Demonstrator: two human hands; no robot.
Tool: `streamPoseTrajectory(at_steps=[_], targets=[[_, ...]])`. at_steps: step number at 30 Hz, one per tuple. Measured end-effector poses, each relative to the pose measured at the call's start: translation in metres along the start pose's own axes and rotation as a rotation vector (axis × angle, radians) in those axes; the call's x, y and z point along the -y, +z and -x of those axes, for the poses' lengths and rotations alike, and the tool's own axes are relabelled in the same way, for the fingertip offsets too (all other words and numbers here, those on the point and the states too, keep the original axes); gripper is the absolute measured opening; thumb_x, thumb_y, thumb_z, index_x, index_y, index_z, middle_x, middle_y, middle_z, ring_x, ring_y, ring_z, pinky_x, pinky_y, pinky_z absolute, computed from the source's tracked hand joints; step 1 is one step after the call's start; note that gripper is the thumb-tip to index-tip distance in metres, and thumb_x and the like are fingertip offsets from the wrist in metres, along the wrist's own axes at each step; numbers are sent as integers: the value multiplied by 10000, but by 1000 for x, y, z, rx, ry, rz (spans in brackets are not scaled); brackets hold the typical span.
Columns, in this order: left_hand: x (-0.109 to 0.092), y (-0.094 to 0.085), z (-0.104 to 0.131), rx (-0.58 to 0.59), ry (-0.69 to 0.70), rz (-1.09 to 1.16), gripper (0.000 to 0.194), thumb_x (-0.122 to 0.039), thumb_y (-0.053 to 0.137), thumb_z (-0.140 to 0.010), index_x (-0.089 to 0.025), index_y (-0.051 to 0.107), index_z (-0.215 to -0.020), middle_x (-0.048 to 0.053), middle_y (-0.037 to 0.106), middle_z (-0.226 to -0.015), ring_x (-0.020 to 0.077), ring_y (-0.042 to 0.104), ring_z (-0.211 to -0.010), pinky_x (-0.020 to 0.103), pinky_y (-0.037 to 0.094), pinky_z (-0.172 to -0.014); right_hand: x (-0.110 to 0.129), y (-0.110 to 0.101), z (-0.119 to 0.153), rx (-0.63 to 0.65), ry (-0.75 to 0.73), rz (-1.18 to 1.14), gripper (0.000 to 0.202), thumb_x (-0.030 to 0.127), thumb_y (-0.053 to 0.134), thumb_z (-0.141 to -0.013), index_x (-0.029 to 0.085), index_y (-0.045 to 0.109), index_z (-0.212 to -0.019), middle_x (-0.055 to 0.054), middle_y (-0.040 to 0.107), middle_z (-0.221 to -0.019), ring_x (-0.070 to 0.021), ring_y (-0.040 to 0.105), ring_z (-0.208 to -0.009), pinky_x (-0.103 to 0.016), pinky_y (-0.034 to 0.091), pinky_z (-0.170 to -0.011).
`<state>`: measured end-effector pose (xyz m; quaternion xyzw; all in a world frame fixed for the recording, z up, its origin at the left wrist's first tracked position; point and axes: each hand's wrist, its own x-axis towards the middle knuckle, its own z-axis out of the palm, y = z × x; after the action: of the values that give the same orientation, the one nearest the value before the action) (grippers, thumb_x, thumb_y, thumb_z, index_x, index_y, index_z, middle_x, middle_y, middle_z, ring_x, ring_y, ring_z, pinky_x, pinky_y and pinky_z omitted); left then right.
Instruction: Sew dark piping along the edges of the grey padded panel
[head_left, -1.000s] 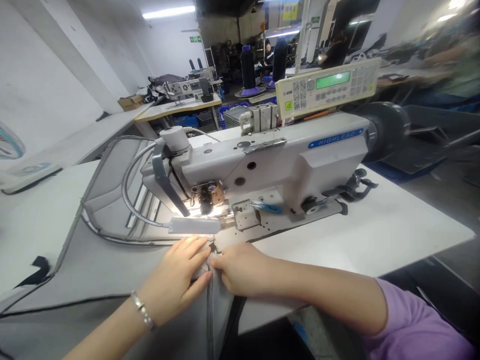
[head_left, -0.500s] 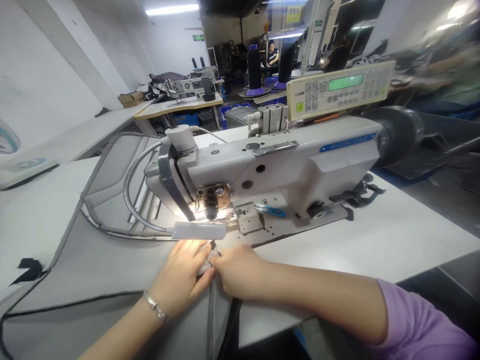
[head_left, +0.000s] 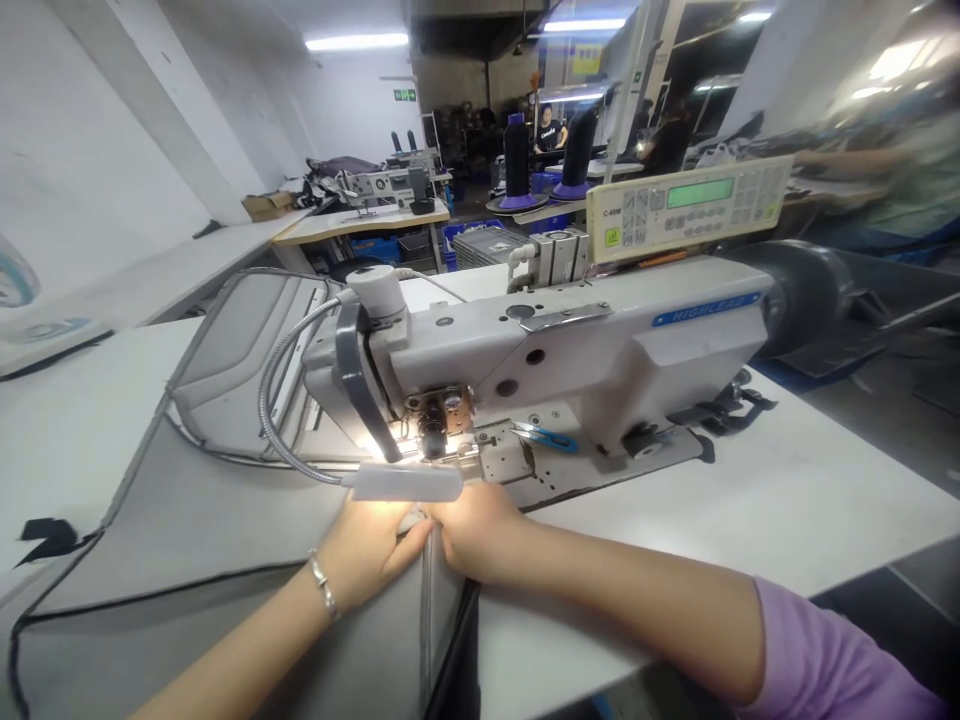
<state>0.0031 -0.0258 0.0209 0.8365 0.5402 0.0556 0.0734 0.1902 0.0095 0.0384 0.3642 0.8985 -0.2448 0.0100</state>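
Note:
A large piece of grey fabric [head_left: 225, 510] with dark piped edges lies over the table, left of and in front of the sewing machine [head_left: 577, 350]. My left hand [head_left: 367, 550], with a silver bracelet on its wrist, rests on the fabric and pinches a bunched bit of it between thumb and fingers. Touching it on the right, my right hand [head_left: 480, 530] is closed on the same fabric near the seam. The lamp head [head_left: 409, 482] hides some fingertips of both hands. Behind it, the needle area [head_left: 433, 430] is brightly lit.
Blue-handled snips [head_left: 551, 438] lie on the machine bed. A control panel [head_left: 690, 210] stands above the machine, with two dark thread cones [head_left: 517, 165] behind. Black scraps [head_left: 49, 537] are at the left. People sit at the back and at the far right.
Both hands have moved a little forward toward the needle, further under the lamp, along with the fabric. The camera view has shifted slightly, so the machine sits lower.

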Motion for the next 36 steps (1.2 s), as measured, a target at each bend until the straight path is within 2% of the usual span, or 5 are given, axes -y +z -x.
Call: streamPoseTrajectory(at_steps=[5, 13, 25, 31, 36], targets=[[8, 4, -8, -60, 14, -13, 383, -405, 354, -942, -213, 637, -1114, 67, 652, -1080, 250, 558, -1027, 440, 385, -962, -3, 2, -8, -46, 49, -3, 270, 231, 443, -808, 169, 648, -973, -84, 653, -1081, -290, 623, -950, -374, 478, -728], [13, 3, -15, -125, 73, -55, 364, -387, 360, -957, -237, 653, -1112, 46, 661, -1097, 253, 540, -1056, 566, 160, -1106, -11, 14, -17, -262, 72, -200, 257, 205, 422, -794, 192, 612, -968, -51, 647, -1125, -261, 604, -1046, -350, 475, -850], [6, 2, -12, -203, 69, 19, 375, -386, 405, -921, -185, 604, -1167, 94, 614, -1154, 267, 512, -1107, 464, 369, -961, -9, 17, -15, -221, 15, -8, 321, 257, 413, -808, 218, 684, -974, -66, 670, -1044, -251, 623, -965, -341, 460, -776], [1, 1, -8, -217, 80, 15, 325, -379, 414, -913, -185, 597, -1098, 68, 613, -1122, 263, 498, -1086, 445, 357, -946, -7, 19, -11, -215, 55, -39, 359, 277, 402, -810, 243, 706, -998, -51, 681, -1038, -245, 628, -963, -338, 459, -767], [3, 1, -12, -224, 68, 26, 331, -384, 421, -905, -165, 601, -1077, 83, 603, -1134, 272, 481, -1093, 471, 333, -974, -8, 22, -11, -301, 91, -78, 369, 245, 397, -815, 261, 725, -983, -35, 693, -1000, -225, 630, -959, -317, 423, -776]])
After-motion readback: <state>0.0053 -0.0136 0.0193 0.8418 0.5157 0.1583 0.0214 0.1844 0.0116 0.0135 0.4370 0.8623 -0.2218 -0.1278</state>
